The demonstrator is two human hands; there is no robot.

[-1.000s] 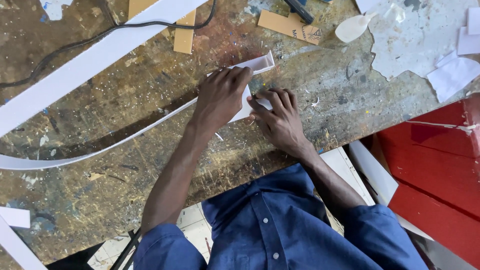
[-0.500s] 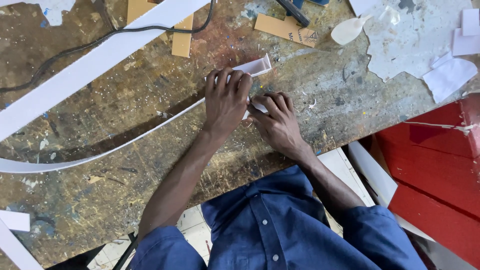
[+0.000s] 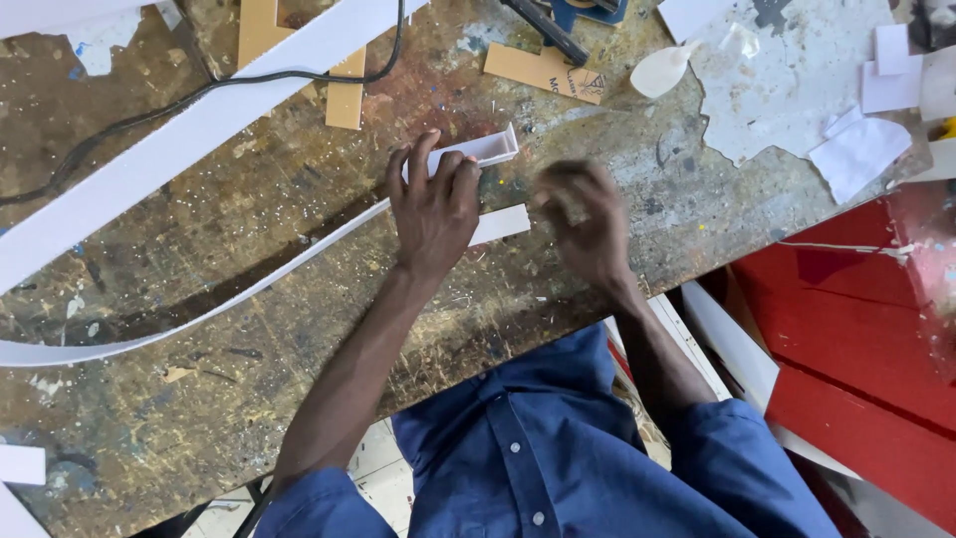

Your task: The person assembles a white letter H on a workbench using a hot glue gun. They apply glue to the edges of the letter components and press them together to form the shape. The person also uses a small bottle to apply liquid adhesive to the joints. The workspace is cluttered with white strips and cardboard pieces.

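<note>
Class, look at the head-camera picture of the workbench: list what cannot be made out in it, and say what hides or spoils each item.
1. Right hand: motion-blurred; whether it holds anything cannot be told.
2. White strip: the part under the left hand is covered, and its far end is cut off by the left edge.
3. Dark tool: cut off by the top edge.
4. Black cable: both ends run out of frame.
</note>
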